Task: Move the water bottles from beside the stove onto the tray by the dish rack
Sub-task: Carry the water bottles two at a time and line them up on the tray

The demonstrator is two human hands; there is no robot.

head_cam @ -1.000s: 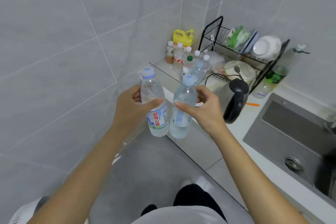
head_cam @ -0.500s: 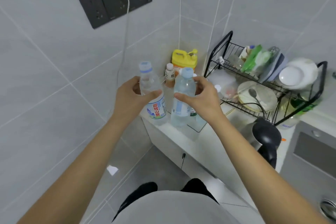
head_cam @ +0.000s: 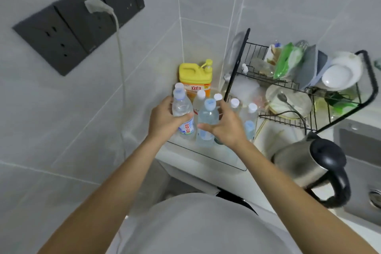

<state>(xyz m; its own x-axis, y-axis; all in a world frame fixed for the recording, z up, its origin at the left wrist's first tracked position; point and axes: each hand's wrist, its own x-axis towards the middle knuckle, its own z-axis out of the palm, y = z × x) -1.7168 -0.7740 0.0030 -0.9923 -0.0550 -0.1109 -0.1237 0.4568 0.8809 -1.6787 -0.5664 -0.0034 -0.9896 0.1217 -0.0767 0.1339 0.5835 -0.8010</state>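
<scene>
The left hand (head_cam: 165,118) grips one water bottle (head_cam: 182,114) around its shoulder, fingers and thumb closed on it, and the right hand (head_cam: 225,125) grips a second bottle (head_cam: 207,121) in the same way, so both stay upright. They are over the near left part of the glass tray (head_cam: 206,155), probably because the other bottles (head_cam: 248,118) already fill the side at 2 o'clock, next to the dish rack (head_cam: 305,88). I cannot tell whether their bottoms touch the tray.
</scene>
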